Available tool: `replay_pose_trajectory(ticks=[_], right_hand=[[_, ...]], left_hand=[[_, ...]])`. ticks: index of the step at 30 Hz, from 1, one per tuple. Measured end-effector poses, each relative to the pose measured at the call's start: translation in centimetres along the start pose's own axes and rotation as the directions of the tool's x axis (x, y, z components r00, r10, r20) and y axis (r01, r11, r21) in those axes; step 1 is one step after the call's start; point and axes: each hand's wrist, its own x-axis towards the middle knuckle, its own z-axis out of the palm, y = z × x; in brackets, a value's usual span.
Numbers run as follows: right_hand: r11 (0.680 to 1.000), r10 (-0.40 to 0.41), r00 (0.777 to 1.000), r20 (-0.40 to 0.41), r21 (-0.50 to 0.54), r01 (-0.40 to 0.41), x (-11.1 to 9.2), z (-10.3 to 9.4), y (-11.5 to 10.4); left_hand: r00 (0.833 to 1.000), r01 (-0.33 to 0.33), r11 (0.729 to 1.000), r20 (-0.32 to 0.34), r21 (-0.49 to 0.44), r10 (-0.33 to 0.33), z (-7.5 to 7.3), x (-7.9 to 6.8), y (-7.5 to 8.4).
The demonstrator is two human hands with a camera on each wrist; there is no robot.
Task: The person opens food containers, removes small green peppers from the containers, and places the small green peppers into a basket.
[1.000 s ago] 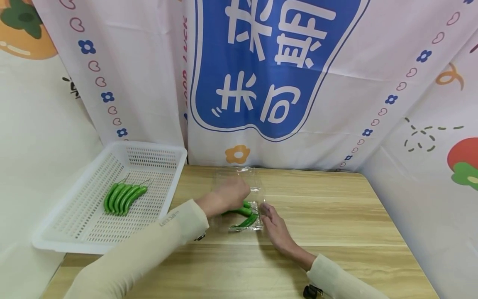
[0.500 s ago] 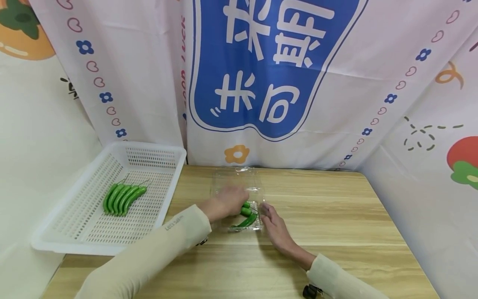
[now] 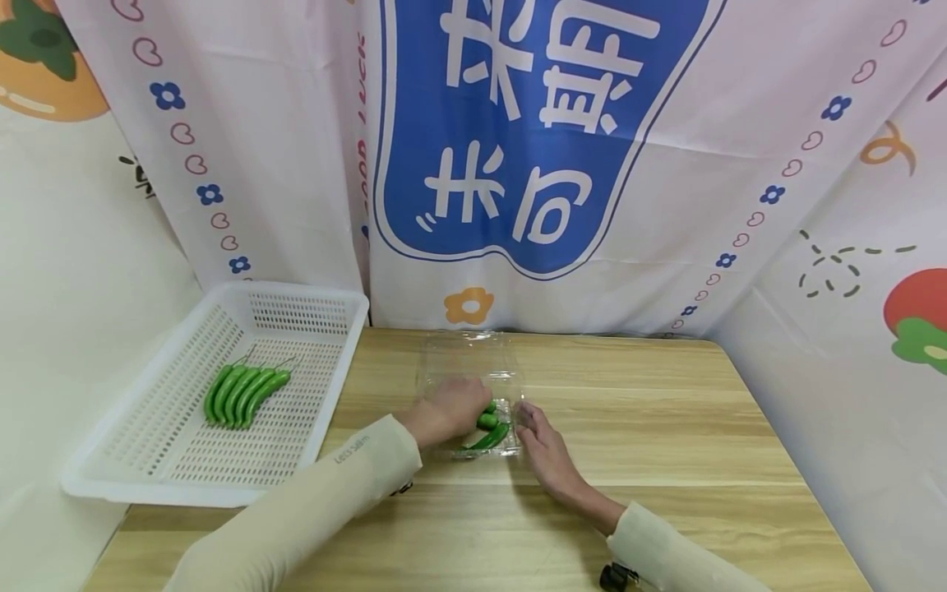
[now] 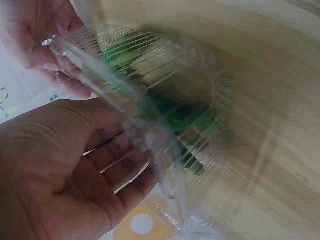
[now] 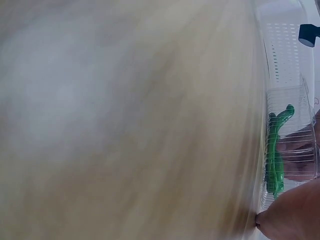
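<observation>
A clear plastic clamshell box (image 3: 466,352) lies with its lid raised toward the curtain. Several green chili peppers (image 3: 490,437) are in its near half. From the left, my left hand (image 3: 453,404) reaches into the box with curled fingers and seems to grip a green chili pepper (image 4: 177,119), though the plastic wall and the hand partly hide the fingertips. My right hand (image 3: 549,452) rests against the box's right side with its fingers fairly straight. In the right wrist view, more peppers (image 5: 274,155) show through the box wall.
A white perforated basket (image 3: 348,353) stands on the left of the wooden table (image 3: 651,427), holding a row of several green chili peppers (image 3: 244,396). A printed curtain (image 3: 666,247) hangs behind the table's back edge.
My left hand has come lower and slightly closer to me over the box, hiding more of the peppers. My right hand stays in place at the box's side.
</observation>
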Motion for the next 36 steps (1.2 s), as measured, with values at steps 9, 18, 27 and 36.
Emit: replay_pose_trajectory(ticks=[9, 18, 27, 36], right_hand=[[1.0, 0.002, 1.0, -0.003, 0.005, -0.002, 0.04, 0.07, 0.02], [1.0, -0.004, 1.0, -0.009, -0.016, 0.004, 0.14, 0.12, 0.15], [1.0, -0.006, 1.0, -0.01, -0.017, 0.005, 0.15, 0.1, 0.17], [1.0, -0.004, 1.0, -0.006, -0.009, 0.004, 0.03, 0.1, 0.02]], left_hand=[[1.0, -0.015, 1.0, -0.013, -0.007, 0.015, 0.46, 0.2, 0.29], [0.999, -0.015, 0.999, -0.04, -0.032, 0.014, 1.02, 0.41, 0.54], [0.999, -0.024, 0.997, -0.05, -0.074, 0.02, 0.69, 0.15, 0.44], [0.998, -0.016, 0.999, -0.061, -0.031, 0.014, 0.1, -0.36, 0.22]])
